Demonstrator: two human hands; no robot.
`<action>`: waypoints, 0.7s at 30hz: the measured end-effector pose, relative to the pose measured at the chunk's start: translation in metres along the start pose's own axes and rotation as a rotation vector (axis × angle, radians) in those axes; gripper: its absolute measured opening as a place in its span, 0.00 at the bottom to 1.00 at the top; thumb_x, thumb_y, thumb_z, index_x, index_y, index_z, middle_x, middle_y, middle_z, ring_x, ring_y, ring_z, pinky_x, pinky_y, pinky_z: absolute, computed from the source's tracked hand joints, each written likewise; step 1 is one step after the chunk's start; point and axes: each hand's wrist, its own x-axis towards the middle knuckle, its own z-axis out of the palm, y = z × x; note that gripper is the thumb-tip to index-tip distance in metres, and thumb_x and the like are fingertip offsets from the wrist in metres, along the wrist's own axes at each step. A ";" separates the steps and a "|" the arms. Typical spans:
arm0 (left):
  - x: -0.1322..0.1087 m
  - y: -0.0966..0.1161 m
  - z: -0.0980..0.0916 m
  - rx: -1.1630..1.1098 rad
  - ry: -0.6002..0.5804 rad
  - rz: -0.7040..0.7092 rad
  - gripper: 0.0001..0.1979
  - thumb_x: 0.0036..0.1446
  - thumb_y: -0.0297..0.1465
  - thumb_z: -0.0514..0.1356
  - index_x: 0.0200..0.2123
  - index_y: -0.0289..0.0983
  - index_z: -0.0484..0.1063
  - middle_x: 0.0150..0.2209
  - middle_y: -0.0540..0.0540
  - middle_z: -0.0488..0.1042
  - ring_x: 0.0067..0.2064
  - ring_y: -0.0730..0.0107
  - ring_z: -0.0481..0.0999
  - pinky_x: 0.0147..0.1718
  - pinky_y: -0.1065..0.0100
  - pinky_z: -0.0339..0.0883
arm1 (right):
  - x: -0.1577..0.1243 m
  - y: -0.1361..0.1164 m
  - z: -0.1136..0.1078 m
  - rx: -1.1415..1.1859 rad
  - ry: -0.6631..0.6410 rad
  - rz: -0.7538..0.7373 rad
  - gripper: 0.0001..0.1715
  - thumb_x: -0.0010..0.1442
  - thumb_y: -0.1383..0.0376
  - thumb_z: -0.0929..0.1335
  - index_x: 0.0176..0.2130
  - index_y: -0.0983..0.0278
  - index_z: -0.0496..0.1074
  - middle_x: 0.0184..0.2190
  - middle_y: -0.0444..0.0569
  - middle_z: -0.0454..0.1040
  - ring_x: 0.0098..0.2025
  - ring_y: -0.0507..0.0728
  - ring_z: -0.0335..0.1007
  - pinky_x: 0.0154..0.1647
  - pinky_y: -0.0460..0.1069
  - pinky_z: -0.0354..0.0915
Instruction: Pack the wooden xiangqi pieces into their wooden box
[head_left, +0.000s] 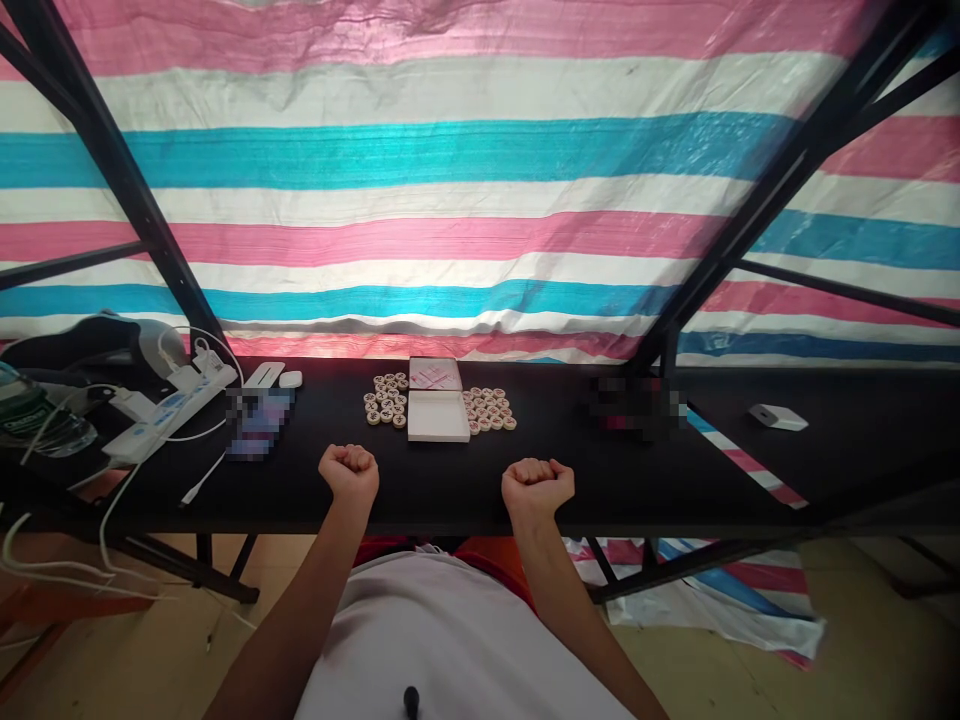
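My left hand [351, 472] rests as a fist at the front of the black table, fingers curled upward, with nothing showing in it. My right hand [537, 484] lies in the same closed shape further right, also with nothing showing. Between and beyond them is an open white box [439, 438], its tray looking bare inside. Behind the tray, the lid [435, 360] has a paper with pink print in it. Round Chinese chess pieces with dark characters [386, 405] are grouped left of the box. A second group with reddish characters [491, 410] sits against its right side. Neither hand touches them.
To the left are a phone [261, 425], a white power strip [169, 412], cables and a plastic bottle [41, 415]. A blurred dark object [634, 408] and a white charger [778, 417] are on the right. Black metal posts [750, 220] flank a striped tarp [450, 155] behind.
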 end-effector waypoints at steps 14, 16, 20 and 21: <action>-0.023 0.002 0.016 1.418 -0.442 0.593 0.19 0.46 0.26 0.54 0.11 0.37 0.46 0.14 0.53 0.48 0.20 0.75 0.49 0.24 0.68 0.45 | -0.021 -0.010 0.020 -1.178 -0.346 -0.595 0.25 0.53 0.62 0.62 0.15 0.61 0.42 0.13 0.38 0.41 0.18 0.47 0.40 0.22 0.48 0.44; -0.010 0.012 0.030 1.575 -0.527 0.595 0.16 0.50 0.27 0.53 0.13 0.38 0.53 0.16 0.50 0.57 0.21 0.73 0.56 0.25 0.68 0.48 | -0.017 -0.009 0.021 -1.304 -0.535 -0.549 0.24 0.55 0.62 0.61 0.15 0.61 0.44 0.13 0.38 0.44 0.18 0.48 0.42 0.23 0.49 0.45; 0.031 0.034 0.070 1.688 -0.632 0.728 0.13 0.58 0.34 0.51 0.23 0.37 0.67 0.27 0.45 0.70 0.32 0.67 0.68 0.31 0.69 0.57 | -0.011 0.002 0.023 -1.460 -0.731 -0.334 0.22 0.57 0.62 0.61 0.17 0.62 0.48 0.14 0.39 0.51 0.19 0.48 0.46 0.24 0.48 0.43; 0.044 0.037 0.081 1.706 -0.681 0.770 0.13 0.58 0.34 0.50 0.27 0.37 0.69 0.29 0.45 0.71 0.35 0.65 0.69 0.34 0.69 0.58 | -0.010 0.005 0.023 -1.471 -0.738 -0.307 0.21 0.57 0.61 0.61 0.18 0.62 0.49 0.14 0.39 0.52 0.19 0.48 0.47 0.24 0.48 0.43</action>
